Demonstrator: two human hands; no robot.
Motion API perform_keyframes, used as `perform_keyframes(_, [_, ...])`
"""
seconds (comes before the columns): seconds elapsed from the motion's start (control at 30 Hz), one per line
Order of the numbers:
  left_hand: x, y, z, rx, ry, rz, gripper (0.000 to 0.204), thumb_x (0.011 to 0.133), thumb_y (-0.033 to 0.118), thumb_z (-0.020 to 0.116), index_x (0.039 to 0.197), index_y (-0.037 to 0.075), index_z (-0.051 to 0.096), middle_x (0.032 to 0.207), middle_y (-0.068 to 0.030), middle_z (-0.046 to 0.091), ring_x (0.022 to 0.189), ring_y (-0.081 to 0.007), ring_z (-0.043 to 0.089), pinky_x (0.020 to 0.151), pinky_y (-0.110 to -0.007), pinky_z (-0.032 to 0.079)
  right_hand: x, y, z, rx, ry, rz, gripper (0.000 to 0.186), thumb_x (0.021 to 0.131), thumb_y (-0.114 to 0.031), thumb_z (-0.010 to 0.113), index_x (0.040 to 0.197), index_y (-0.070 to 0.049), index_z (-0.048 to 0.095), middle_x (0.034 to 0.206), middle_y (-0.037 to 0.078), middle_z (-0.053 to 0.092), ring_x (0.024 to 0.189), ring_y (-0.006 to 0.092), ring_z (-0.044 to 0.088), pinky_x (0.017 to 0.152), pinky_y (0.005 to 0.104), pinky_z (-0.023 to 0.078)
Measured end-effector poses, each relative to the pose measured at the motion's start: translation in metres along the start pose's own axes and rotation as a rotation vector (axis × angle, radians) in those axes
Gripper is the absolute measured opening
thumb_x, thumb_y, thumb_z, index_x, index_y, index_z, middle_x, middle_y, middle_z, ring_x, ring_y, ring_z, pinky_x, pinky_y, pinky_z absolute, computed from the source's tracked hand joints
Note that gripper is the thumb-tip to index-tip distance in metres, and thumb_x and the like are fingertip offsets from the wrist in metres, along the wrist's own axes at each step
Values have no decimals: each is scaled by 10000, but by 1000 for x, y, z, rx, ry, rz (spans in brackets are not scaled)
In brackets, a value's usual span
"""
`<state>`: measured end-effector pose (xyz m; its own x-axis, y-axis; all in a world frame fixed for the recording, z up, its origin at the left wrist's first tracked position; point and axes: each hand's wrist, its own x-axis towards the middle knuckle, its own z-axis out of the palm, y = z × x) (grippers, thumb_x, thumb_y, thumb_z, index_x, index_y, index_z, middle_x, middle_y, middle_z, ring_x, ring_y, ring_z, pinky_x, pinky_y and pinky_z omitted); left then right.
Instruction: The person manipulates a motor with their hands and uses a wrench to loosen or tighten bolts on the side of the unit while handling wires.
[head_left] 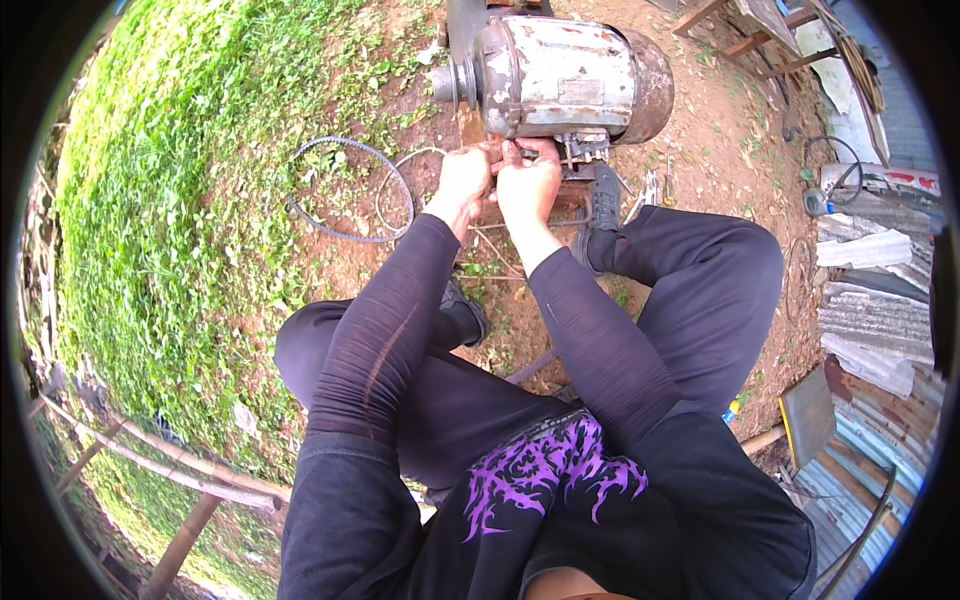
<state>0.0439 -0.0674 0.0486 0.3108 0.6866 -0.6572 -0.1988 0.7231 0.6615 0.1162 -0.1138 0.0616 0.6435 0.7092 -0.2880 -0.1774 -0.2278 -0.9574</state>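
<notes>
A rusty, white-painted electric motor (548,75) with a grey pulley (454,84) on its left end lies on a metal mount in the upper middle. My left hand (466,178) has its fingers bent closed just below the motor's left part. My right hand (526,175) is beside it, touching it or nearly so, fingers closed at the metal fittings under the motor. What both hands grip is mostly hidden. A metal bracket with bolts (586,147) shows right of my fingers. A black toothed belt (296,180) lies looped on the ground to the left.
Small tools (660,188) lie right of my shoe (604,215). Corrugated sheets (865,320) and a wooden frame (750,30) line the right side. Grass covers the left, with bamboo poles (200,470) at lower left. My bent legs frame the dirt below the motor.
</notes>
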Motion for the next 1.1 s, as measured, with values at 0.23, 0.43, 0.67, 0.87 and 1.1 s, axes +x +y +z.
perform_keyframes(0.23, [-2,-1,3,-3,-21,41,194,877,103,628,1036,9,688,885,-75,660,764,-162,599,626,-327,472,11,-4,-36,-173,-217,-34,214,938,-132,608,1103,2,591,667,96,676,443,126,587,335,273,419])
perform_keyframes(0.43, [12,-7,-5,66,13,82,209,885,122,624,1057,18,684,920,-78,661,733,-170,598,567,-329,451,5,-3,-21,-171,-76,-54,234,931,-136,621,1066,38,543,706,131,681,407,126,545,336,273,424])
perform_keyframes(0.67, [1,0,0,8,-27,43,220,884,145,618,1072,60,693,875,-38,634,716,-117,511,527,-283,347,3,9,-22,40,-161,-114,189,950,-83,568,1110,18,577,722,125,690,449,159,608,393,277,467])
perform_keyframes(0.87, [-7,6,1,93,1,30,248,890,156,612,1107,59,678,844,-27,611,695,-111,457,605,-319,362,11,-1,-32,-116,-258,-52,201,948,-68,563,1128,21,569,721,127,689,428,164,601,393,290,462])
perform_keyframes(1.1, [8,-3,-2,-15,-117,91,167,889,44,588,1022,-44,641,775,-84,649,504,-128,523,376,-254,381,-2,3,-3,-58,-2,-118,183,933,-16,556,1099,25,494,676,114,635,473,152,594,386,293,457])
